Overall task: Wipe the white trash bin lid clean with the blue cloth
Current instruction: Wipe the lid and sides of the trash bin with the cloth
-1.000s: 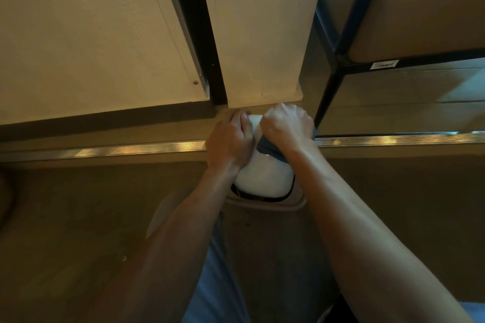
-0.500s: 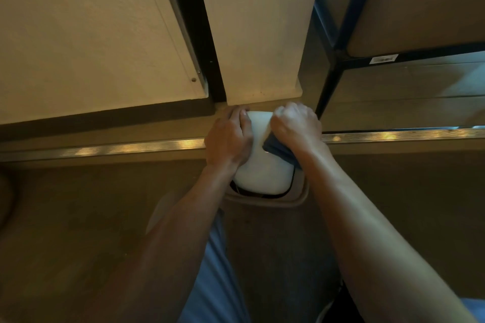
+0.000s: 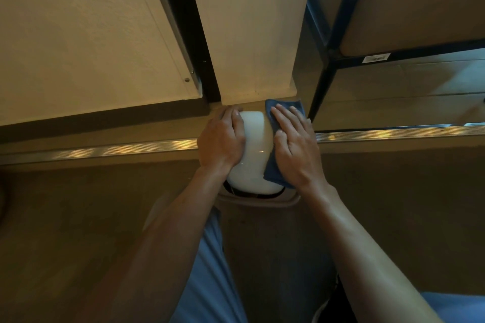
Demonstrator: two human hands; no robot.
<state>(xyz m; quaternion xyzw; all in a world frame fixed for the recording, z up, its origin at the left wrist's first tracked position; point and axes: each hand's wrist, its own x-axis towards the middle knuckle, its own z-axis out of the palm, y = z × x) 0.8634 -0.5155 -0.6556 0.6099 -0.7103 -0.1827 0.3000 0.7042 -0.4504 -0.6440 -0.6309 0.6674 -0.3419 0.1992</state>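
The white trash bin lid (image 3: 256, 152) is a rounded dome in the middle of the view, sitting in the bin's beige rim (image 3: 258, 202). My left hand (image 3: 223, 139) lies on the lid's left side with its fingers curved over the edge, holding it steady. The blue cloth (image 3: 273, 173) is spread over the lid's right side. My right hand (image 3: 296, 147) presses flat on the cloth with its fingers straight and pointing away from me. Part of the cloth sticks out past my fingertips at the far end.
A cream wall panel (image 3: 249, 29) and a dark door frame (image 3: 189, 29) stand right behind the bin. A metal floor strip (image 3: 118, 151) runs across the floor. A black-framed shelf (image 3: 328, 60) stands at the right. My knee in blue cloth (image 3: 210, 270) is below.
My right hand has gone from a fist bunched on the cloth to a flat palm, and the cloth is now spread out along the lid's right side. My left hand has stayed put.
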